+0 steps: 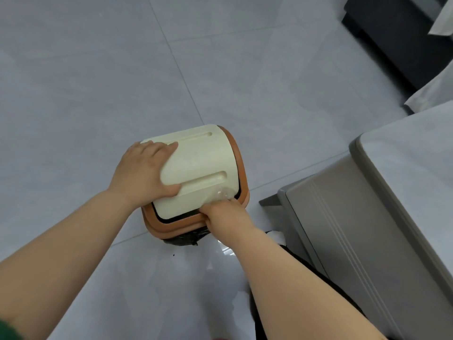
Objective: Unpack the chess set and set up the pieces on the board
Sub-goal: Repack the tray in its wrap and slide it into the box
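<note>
Head view, looking down: the left hand (144, 170) lies spread over the left edge of a cream plastic swing lid (201, 168). Its fingers are laid fairly straight across the lid's upper left corner and its thumb is stretched along the lower groove, so the hand is wide and pressing, not curled round anything. The right hand (225, 217) sits just below and right of it, at the lid's lower right corner. Its fingers are pushed down into the gap between the lid and the bin's rim, where they are hidden. A crumpled clear plastic wrap (223, 193) sits in that gap, touching the right hand's knuckles. Whether the hand pinches it or only pushes it cannot be told.

The lid is tilted in the top of a small waste bin with a rounded orange-brown rim (242, 168). The edge of a black bin liner (181, 241) shows under the rim at the lower side. The bin stands at the middle of the frame on a pale grey tiled floor (85, 82).

Right of the bin and near it stands a grey desk (367, 241) with a lighter top. A dark block of furniture (392, 33) fills the upper right corner. A green sleeve (7, 332) shows at the lower left edge.
</note>
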`<state>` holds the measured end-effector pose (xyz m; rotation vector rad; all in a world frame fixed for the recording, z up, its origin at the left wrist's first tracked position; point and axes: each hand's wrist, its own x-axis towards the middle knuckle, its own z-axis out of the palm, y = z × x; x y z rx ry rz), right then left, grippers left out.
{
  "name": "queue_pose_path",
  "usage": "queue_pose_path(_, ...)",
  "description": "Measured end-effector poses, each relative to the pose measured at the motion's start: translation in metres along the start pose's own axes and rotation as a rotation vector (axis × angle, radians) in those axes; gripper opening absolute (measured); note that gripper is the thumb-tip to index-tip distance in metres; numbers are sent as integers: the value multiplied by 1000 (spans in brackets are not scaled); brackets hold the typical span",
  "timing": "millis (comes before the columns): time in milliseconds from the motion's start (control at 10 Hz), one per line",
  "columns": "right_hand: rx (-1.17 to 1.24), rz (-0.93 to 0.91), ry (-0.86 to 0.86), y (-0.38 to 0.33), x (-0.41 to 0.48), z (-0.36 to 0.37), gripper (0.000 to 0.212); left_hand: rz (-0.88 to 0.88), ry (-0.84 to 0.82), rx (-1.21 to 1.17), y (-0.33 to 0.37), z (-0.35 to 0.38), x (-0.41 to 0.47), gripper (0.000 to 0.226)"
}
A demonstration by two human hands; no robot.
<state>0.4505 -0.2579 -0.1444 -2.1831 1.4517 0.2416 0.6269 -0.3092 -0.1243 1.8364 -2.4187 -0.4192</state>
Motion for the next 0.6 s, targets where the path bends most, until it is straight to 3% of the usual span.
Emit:
queue_pose_path(100, -1, -12, 90, -2, -9, -2, 26, 17, -8, -34, 3, -4, 2, 107)
queue_pose_path(300, -32, -15, 435, -4, -15, -10, 29, -63, -55, -19, 10, -16, 4, 90)
queue_pose_path(500, 10, -17, 434, -2, -47, -29, 25, -81, -87, 46, 35, -1, -9, 88)
queue_pose_path(600, -9, 45, 343, -2, -77, -45, 18, -133, -55, 67, 48, -5, -19, 79)
